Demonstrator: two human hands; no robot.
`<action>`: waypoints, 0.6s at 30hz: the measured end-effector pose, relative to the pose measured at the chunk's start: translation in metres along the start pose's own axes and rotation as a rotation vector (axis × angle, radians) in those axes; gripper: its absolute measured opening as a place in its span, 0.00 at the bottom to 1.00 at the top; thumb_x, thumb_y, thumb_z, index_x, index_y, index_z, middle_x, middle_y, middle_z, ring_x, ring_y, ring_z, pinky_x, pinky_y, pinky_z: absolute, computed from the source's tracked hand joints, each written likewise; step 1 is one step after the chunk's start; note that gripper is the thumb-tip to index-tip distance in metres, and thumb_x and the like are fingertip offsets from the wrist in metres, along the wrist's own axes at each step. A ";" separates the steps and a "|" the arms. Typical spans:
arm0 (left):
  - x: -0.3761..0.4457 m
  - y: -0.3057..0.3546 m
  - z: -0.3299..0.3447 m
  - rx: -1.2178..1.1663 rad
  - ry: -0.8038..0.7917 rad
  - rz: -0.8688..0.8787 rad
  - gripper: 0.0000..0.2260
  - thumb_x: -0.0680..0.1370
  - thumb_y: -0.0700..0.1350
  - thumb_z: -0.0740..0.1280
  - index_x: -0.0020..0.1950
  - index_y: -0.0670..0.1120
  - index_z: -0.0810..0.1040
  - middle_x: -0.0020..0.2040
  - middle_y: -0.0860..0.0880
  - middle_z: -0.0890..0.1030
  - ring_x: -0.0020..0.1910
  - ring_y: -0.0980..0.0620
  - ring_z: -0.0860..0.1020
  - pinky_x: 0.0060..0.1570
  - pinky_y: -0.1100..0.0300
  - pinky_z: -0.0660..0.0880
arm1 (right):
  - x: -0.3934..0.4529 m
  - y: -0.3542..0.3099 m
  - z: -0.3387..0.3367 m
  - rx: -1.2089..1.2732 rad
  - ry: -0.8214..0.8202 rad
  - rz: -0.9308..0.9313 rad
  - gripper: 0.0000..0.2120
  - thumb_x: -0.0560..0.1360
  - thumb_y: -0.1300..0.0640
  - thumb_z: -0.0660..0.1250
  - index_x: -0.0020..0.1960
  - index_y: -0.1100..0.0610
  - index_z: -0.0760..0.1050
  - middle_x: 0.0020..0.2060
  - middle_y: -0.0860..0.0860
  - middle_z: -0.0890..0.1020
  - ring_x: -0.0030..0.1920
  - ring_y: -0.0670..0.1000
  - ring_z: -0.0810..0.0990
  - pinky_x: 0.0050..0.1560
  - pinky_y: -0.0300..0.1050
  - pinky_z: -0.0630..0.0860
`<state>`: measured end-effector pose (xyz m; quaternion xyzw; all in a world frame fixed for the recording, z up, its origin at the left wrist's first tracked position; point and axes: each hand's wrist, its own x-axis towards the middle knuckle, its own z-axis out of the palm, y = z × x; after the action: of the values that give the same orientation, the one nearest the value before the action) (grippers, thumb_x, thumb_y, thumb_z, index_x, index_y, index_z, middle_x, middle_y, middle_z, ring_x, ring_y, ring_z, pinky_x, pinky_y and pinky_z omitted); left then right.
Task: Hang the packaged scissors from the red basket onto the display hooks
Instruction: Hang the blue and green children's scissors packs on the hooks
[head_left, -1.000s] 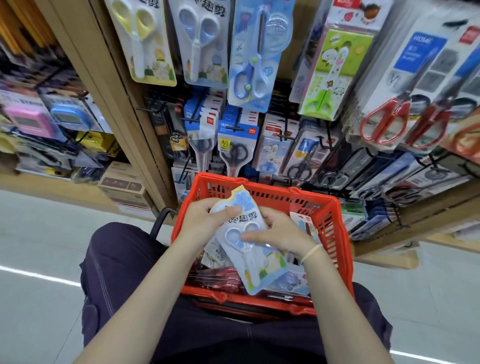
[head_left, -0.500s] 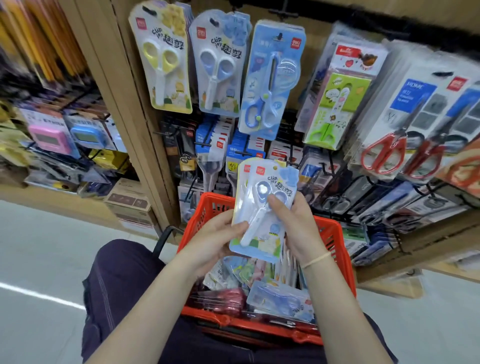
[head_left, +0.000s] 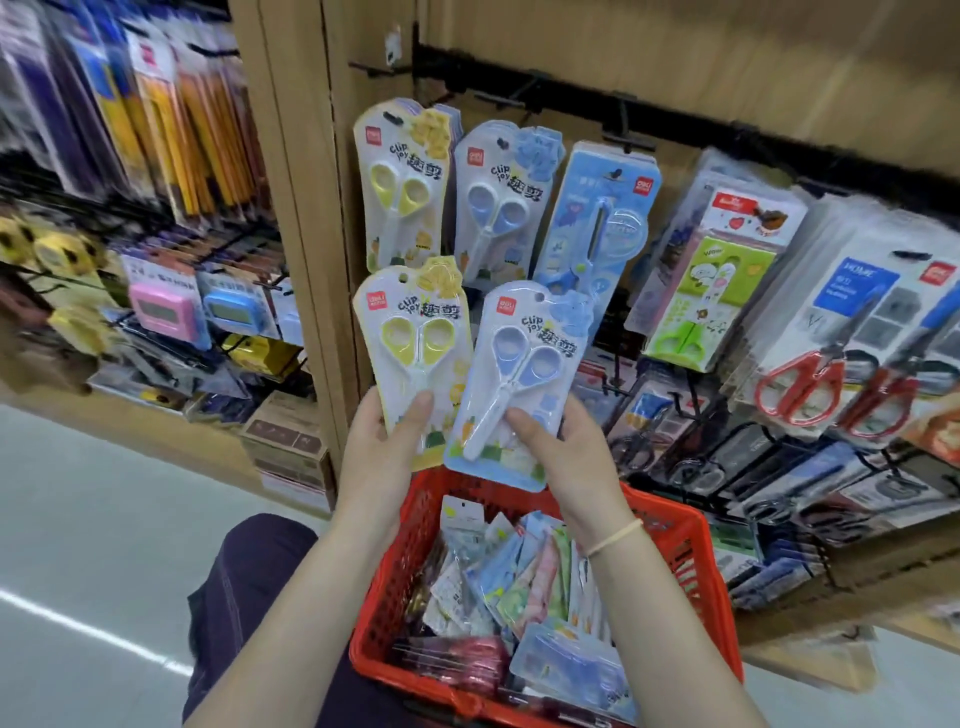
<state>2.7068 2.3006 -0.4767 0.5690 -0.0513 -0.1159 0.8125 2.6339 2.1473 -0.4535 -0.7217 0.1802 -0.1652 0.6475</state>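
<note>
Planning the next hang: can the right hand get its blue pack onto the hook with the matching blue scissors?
Probably yes. The right hand holds the blue pack just below the hanging blue scissors, and nothing blocks the way up; the hook itself is hidden.

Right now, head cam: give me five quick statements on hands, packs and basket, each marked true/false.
1. The left hand holds a yellow scissors pack. True.
2. The right hand is empty. False: it holds a blue scissors pack.
3. Both held packs are already on hooks. False: they are in the hands, below the hung yellow pack and hung blue pack.
4. The red basket is empty. False: many packs remain inside.
5. The red-handled scissors hang to the right of the held packs. True.
</note>
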 end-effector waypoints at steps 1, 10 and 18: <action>0.003 0.001 -0.004 0.006 0.020 0.016 0.08 0.82 0.47 0.68 0.60 0.57 0.79 0.56 0.59 0.86 0.57 0.57 0.83 0.56 0.56 0.78 | 0.006 -0.005 0.002 -0.013 0.006 -0.018 0.08 0.79 0.53 0.70 0.58 0.46 0.79 0.52 0.41 0.86 0.55 0.44 0.83 0.55 0.44 0.79; 0.017 0.012 -0.023 0.125 0.147 0.114 0.11 0.82 0.46 0.70 0.51 0.65 0.81 0.55 0.55 0.85 0.57 0.53 0.83 0.61 0.42 0.79 | 0.073 -0.058 0.026 -0.040 0.119 -0.155 0.02 0.81 0.54 0.67 0.52 0.49 0.78 0.50 0.48 0.85 0.51 0.44 0.83 0.54 0.43 0.79; 0.021 0.019 -0.027 0.137 0.119 0.108 0.05 0.81 0.47 0.71 0.55 0.57 0.82 0.52 0.56 0.86 0.54 0.53 0.84 0.57 0.48 0.81 | 0.104 -0.069 0.039 -0.017 0.159 -0.147 0.03 0.82 0.55 0.66 0.54 0.50 0.78 0.53 0.48 0.84 0.53 0.47 0.82 0.56 0.43 0.78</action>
<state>2.7358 2.3266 -0.4694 0.6256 -0.0415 -0.0342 0.7783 2.7469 2.1390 -0.3888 -0.7232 0.1791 -0.2674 0.6111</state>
